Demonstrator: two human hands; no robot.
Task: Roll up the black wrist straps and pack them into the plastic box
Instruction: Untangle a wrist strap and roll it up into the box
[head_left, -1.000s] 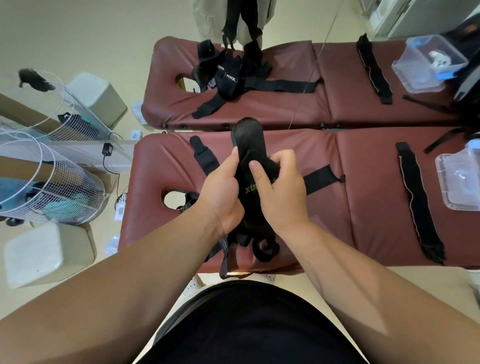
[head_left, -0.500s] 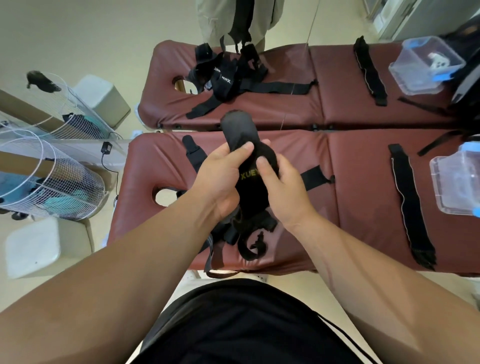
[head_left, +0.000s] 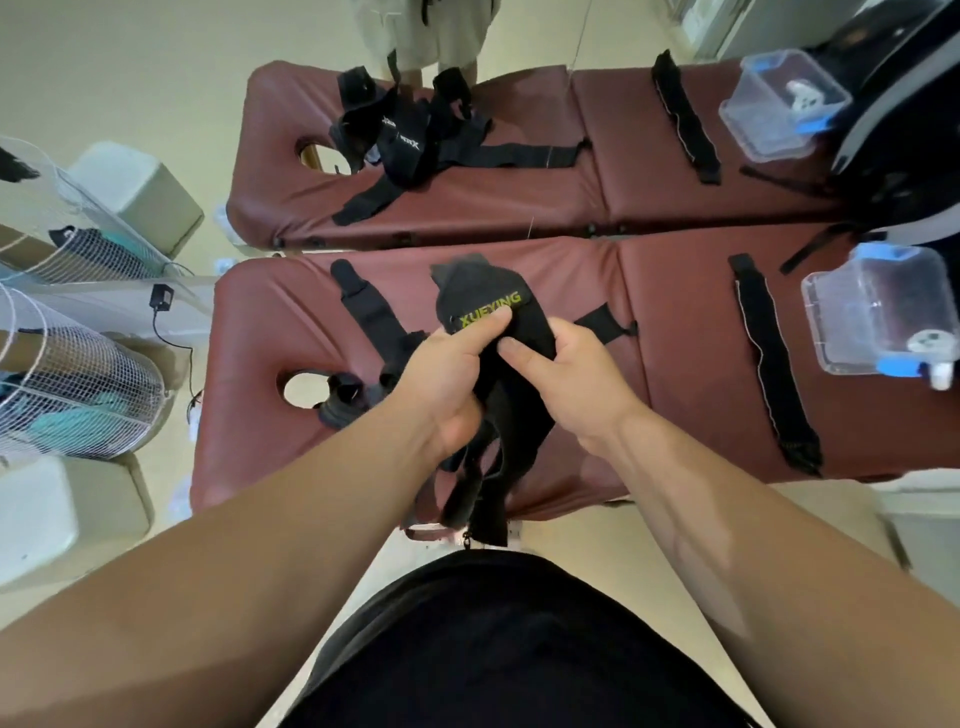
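Your left hand (head_left: 447, 379) and right hand (head_left: 582, 387) sit close together at frame centre, both clamped on one black wrist strap (head_left: 467, 283). Both thumbs press its front face: the left thumb lies right under the yellow-green XUEYING lettering (head_left: 491, 307), the right thumb just below that, toward 4 o'clock. Can't see your other fingers behind the strap.

The strap's wide end sticks up toward 12 o'clock. Its loose tails hang toward 6 o'clock, past the near edge of the near massage bed (head_left: 675, 426). You hold the strap above the bed, not in any box.

More loose straps (head_left: 363, 317) lie spread on the bed under your hands. They run out to 10 o'clock and 2 o'clock, with a bunched bit by the face hole at 9 o'clock. A flat strap (head_left: 774, 364) lies stretched out on the same bed at 3 o'clock, well apart from your hands. The plastic box (head_left: 878, 312), clear with blue latches, sits beyond that strap at the 3 o'clock end.

The far bed (head_left: 519, 208) is at 12 o'clock. On it are a tangled strap pile (head_left: 410, 140) at 11 o'clock, a second flat strap (head_left: 685, 124) at 1 o'clock and a second clear box (head_left: 779, 109) at 2 o'clock. Mesh fan guards (head_left: 78, 384) are at 9 o'clock, off the beds.
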